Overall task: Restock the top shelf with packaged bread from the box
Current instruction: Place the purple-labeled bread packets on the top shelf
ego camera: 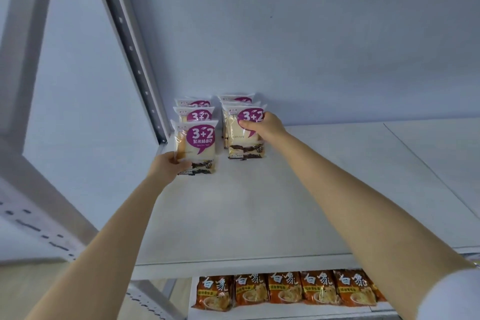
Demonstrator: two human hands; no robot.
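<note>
Orange noodle packets (285, 289) lie in a row on the lower shelf (285, 314).

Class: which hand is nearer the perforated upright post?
Left. The left hand grips a bread pack beside the post's foot; the right hand holds a second bread pack farther right.

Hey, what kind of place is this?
Probably a shop or stockroom: a white metal top shelf, identical bread packs lined up in two rows, and orange noodle packs displayed underneath.
</note>
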